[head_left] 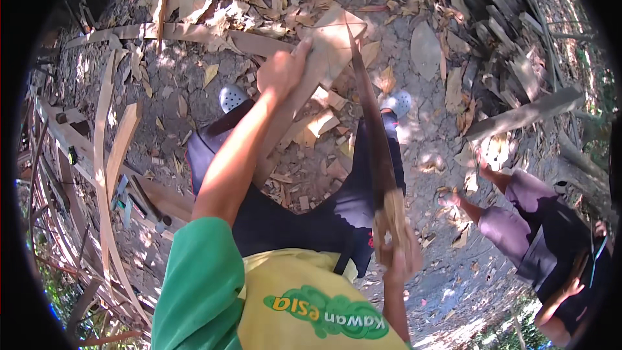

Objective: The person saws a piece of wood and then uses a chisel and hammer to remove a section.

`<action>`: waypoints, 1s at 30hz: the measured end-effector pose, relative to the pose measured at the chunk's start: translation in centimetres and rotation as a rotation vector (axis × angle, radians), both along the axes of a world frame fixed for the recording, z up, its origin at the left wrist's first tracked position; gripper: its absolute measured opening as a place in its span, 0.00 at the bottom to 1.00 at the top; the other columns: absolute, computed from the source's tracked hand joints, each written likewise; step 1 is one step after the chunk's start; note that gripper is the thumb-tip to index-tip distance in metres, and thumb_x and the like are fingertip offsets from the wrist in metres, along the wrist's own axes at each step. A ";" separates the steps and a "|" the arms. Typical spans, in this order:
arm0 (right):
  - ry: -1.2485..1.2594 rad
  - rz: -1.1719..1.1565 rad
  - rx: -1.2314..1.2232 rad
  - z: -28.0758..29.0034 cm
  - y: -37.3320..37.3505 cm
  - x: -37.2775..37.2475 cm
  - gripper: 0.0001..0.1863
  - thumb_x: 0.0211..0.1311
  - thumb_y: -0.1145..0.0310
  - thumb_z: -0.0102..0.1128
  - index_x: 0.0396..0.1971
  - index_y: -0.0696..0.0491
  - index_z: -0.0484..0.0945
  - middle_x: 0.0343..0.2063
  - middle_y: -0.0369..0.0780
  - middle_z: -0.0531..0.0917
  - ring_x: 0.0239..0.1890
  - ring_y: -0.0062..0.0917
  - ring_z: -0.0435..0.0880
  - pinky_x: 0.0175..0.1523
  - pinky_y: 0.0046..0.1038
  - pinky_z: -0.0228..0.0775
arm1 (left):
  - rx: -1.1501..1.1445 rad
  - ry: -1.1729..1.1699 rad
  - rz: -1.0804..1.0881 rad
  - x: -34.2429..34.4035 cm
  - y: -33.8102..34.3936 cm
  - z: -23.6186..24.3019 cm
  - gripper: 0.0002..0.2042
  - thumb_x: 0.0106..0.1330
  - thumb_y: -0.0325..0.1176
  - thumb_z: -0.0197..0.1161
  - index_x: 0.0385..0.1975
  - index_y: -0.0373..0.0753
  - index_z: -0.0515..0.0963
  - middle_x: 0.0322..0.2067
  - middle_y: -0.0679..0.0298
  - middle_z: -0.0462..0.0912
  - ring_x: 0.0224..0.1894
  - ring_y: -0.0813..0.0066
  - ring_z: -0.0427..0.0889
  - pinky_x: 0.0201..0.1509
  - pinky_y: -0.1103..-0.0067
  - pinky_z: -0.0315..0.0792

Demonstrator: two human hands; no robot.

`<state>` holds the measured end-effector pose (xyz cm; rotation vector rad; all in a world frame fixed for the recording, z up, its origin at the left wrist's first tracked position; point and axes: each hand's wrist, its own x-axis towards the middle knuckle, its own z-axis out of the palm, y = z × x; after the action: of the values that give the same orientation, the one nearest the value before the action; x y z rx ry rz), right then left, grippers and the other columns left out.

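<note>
A pale wooden board (335, 40) slants up and away from between my legs, its wide end lit by sun. My left hand (283, 72) is closed around the board's left edge, thumb lying toward its top face. In my right hand (403, 256), near my right hip, is the wooden handle (391, 223) of a handsaw. The long brown saw blade (370, 113) runs forward from it, and its narrow end meets the board's right edge near the far corner. Thin lines cross the board's face there. My right fingers are partly hidden by the handle.
Offcuts (322, 123) and dry leaves (210, 74) lie on the ground around my clogs (232, 98). Long planks (123, 139) and tools are heaped at left. A loose timber (525, 114) and a pile of wood lie at right. Another person (541, 230) sits at the lower right.
</note>
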<state>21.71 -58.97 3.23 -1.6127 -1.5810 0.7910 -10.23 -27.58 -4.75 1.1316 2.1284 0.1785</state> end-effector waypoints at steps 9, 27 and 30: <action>-0.398 0.155 0.462 -6.9 29.3 -9.1 0.15 0.68 0.73 0.58 0.52 0.61 0.83 0.46 0.45 0.88 0.43 0.36 0.88 0.48 0.33 0.80 | 0.014 0.044 0.001 0.3 -0.4 2.3 0.47 0.67 0.76 0.39 0.46 0.31 0.86 0.49 0.39 0.85 0.55 0.41 0.84 0.63 0.60 0.75; -0.069 0.061 0.200 -5.2 18.5 -6.0 0.20 0.71 0.65 0.56 0.54 0.64 0.80 0.47 0.52 0.87 0.49 0.40 0.88 0.58 0.34 0.77 | 0.047 -0.059 0.010 0.1 -0.7 2.5 0.49 0.66 0.77 0.41 0.53 0.28 0.82 0.55 0.36 0.81 0.62 0.38 0.79 0.68 0.59 0.70; -0.050 0.005 0.092 0.9 4.8 -2.3 0.28 0.71 0.58 0.55 0.58 0.68 0.77 0.50 0.51 0.87 0.53 0.37 0.87 0.59 0.35 0.77 | -0.018 -0.044 0.045 0.1 -0.4 1.6 0.49 0.66 0.76 0.42 0.52 0.27 0.82 0.54 0.35 0.81 0.61 0.38 0.79 0.68 0.60 0.70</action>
<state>19.46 -54.16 4.09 -1.5740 -1.6336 0.6747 -10.09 -27.97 -3.12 1.0604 2.1140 0.2020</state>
